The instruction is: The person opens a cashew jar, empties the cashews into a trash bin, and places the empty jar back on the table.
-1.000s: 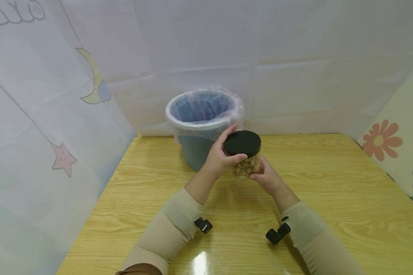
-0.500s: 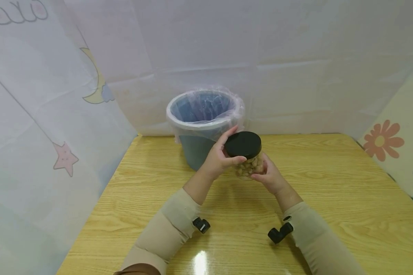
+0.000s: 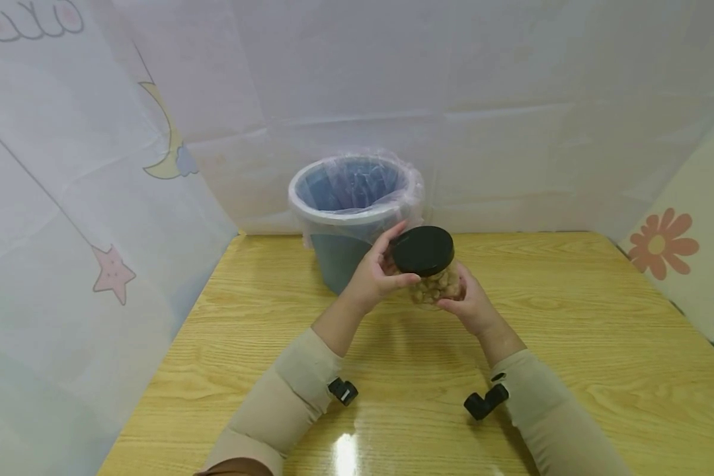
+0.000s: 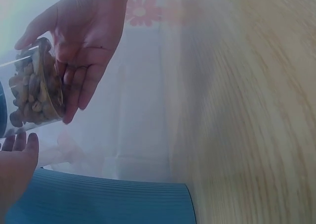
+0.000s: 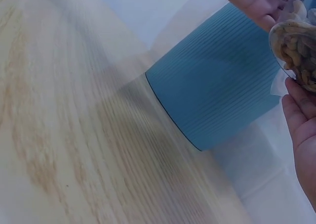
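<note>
Jar [image 3: 445,285] shifted slightly right since the earliest head frame, its lid [image 3: 424,252] tipped a little more toward the near side. Left hand [image 3: 370,277] slipped back toward the near left: thumb lay against the lid's edge, now sits just below it. Right hand [image 3: 475,309] moved slightly right along with the jar. Bin [image 3: 336,261] unmoved.

Grip: right hand holds the jar low, thumb on the near side, fingers around the base. Left hand spans it more widely on the left, by the lid; how firmly the fingertips bear cannot be told.

Position: jar tilted, held clear of the table [image 3: 577,317], just right of the bin and nearer than it. Lid on; contents [image 4: 34,90], nut-like pieces, visible through the clear wall.

Inference: small change, probably a grip adjustment at the lid; no sign of the jar being unsealed.

Markings: no brand, label or legible writing found on jar, lid or bin. Backdrop prints are pictures only: star [image 3: 114,274] at left, flower [image 3: 662,243] at right.
</note>
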Tool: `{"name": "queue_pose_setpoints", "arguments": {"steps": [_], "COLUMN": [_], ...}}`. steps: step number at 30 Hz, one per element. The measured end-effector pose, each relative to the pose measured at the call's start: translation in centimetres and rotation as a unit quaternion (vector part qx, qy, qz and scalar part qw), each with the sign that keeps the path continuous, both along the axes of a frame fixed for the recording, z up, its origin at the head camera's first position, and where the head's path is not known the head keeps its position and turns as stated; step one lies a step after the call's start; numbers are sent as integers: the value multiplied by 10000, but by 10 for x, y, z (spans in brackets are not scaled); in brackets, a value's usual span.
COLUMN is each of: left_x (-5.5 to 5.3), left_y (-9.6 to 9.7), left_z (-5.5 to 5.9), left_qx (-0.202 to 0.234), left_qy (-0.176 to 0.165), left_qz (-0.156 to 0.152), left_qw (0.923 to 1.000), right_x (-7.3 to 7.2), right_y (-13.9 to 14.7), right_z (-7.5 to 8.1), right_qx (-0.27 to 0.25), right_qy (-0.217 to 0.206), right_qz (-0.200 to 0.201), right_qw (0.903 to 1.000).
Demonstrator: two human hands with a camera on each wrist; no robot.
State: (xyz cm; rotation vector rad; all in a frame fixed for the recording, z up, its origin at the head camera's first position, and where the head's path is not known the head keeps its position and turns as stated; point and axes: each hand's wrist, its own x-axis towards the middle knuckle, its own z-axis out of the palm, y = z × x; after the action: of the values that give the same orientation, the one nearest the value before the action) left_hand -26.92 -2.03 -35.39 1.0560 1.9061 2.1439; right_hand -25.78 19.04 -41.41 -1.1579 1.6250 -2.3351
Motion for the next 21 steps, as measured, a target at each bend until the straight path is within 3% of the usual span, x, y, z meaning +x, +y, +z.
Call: {"name": "queue_pose_setpoints", "arguments": {"steps": [9, 21], "left_x": [-1, -1], "left_y": [-7, -27], "left_z": [-3, -3], "left_qx": [8, 21], "left_qy": [91, 76], "left_qz": [88, -418], "left_qw": [9999, 9991], "right_x": [-1, 1], "right_y": [5, 10], "right_z": [1, -2], "right_qx": [65, 582], "right_qy": [60, 43], "right_qz": [63, 15], "right_qw": [9999, 9983]}}
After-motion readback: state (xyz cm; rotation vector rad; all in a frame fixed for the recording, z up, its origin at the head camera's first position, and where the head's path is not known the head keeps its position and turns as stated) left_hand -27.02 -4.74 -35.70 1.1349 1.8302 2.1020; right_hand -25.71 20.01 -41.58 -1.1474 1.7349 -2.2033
